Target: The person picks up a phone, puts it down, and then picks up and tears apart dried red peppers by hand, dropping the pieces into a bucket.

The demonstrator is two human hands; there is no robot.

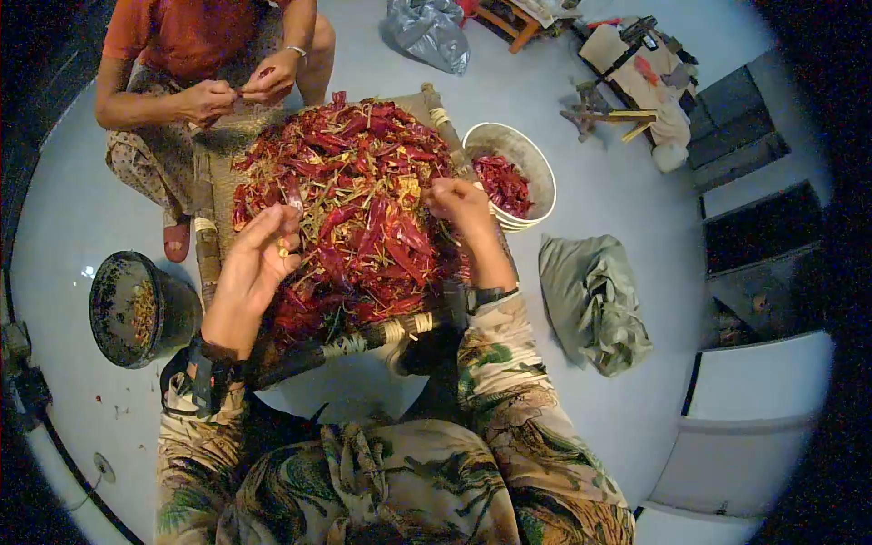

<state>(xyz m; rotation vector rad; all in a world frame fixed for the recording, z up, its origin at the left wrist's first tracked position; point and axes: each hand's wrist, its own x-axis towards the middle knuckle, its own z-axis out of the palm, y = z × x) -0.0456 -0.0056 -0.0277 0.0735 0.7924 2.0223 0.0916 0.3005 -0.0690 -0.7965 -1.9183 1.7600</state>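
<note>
Toward the left edge of the woven rack (363,340) we see the left hand (257,252), and at its right edge the right hand (465,211), with smooth floor (627,218) stretching wide past the round white bucket (538,162). Both hands' fingers curl inward (whether they pinch anything, we cannot tell). Between them, glossy, wrinkled red chilies (350,222) heap up among thin, dry stems.

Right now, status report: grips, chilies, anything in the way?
Left grip and right grip at opposite sides of the dried red chilies; hold unclear. Chilies heaped on woven-topped frame. Co-worker's hands across the heap, apart from both grips.
</note>
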